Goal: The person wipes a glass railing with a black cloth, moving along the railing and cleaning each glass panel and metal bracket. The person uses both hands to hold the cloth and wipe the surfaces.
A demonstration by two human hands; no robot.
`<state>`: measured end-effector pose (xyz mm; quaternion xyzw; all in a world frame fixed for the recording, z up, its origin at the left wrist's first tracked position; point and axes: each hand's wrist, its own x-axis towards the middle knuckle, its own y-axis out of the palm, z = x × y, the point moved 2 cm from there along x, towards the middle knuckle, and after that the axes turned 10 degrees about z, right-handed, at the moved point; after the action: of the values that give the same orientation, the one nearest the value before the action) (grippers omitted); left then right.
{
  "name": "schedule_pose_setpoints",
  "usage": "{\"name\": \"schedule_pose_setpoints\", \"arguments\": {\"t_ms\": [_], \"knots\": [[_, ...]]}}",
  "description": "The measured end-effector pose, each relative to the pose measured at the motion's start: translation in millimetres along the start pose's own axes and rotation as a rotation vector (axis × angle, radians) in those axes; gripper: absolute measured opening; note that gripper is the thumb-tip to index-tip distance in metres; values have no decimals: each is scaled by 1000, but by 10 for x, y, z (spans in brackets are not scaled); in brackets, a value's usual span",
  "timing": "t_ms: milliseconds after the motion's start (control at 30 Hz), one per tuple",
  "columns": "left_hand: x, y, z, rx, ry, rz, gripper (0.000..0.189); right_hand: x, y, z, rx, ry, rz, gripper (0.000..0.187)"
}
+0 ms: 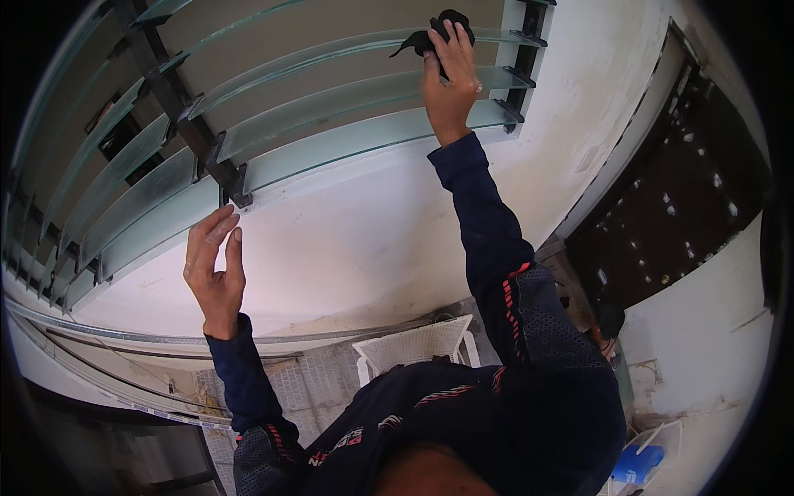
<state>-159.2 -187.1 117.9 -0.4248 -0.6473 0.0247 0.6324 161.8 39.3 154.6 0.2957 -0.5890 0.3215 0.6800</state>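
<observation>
A louvre window with several glass slats [329, 102] fills the upper left of the head view. My right hand [454, 84] holds a black cloth [456, 28] against an upper slat, close to the dark right-hand slat frame [527, 49]. One tail of the cloth hangs over the slat to the left. My left hand [214, 266] is raised in front of the white wall, just below the foot of the dark middle mullion [198, 136]. Its fingers are apart and curved, whitish residue marks them, and nothing is in them.
A white mesh chair [412, 344] stands below on the paved floor [298, 384]. Metal rails [155, 338] run along the lower left. At right are a dark panel with white spots [670, 180], part of another person [608, 325] and a blue object [639, 464].
</observation>
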Motion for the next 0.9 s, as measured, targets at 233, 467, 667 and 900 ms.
{"name": "schedule_pose_setpoints", "arguments": {"t_ms": [233,467,667,900], "knots": [[1244,-231,107,511,250,-15,39,58,208,326,52,-19,-25,29],[1666,216,403,613,165,148,32,-36,813,1083,259,-245,182,28],[1662,231,541,574,161,82,24,88,90,117,-14,-274,184,26],[1714,234,588,483,80,145,26,272,-781,-764,-122,30,-20,28]]}}
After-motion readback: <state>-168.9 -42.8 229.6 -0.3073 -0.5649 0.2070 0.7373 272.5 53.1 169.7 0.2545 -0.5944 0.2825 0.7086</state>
